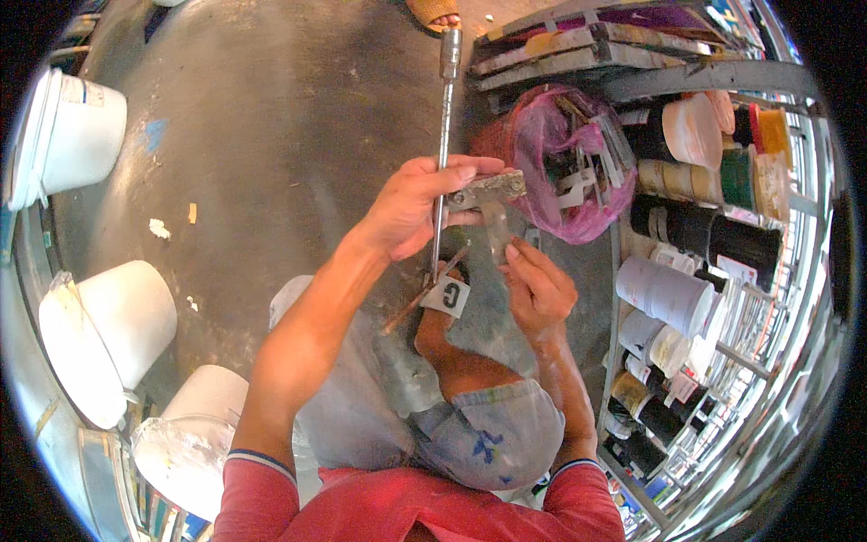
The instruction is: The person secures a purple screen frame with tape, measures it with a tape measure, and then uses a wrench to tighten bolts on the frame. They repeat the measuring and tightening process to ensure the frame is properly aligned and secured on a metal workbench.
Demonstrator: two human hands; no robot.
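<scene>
Red shirt point(406, 506) sits nearest; from the left, white buckets point(135, 303) hide their contents, then the left hand point(408, 210) clamps its fingers on a metal rod point(445, 113) and worn metal piece point(495, 190), whose lower end the right hand point(542, 291) pinches. Work looks midway, the piece not yet set down. A pink bag point(587, 228) holds loose strips point(613, 169).

The dark grey floor point(244, 135), worn and smudged, bears a pale crumpled scrap point(159, 229), a small tan chip point(192, 213), a blue smear point(154, 135) and a translucent pink plastic bag point(528, 126). On the right, a metal rack point(741, 79) carries white tubs point(664, 294), black containers point(722, 239) and a green tub point(738, 176).
</scene>
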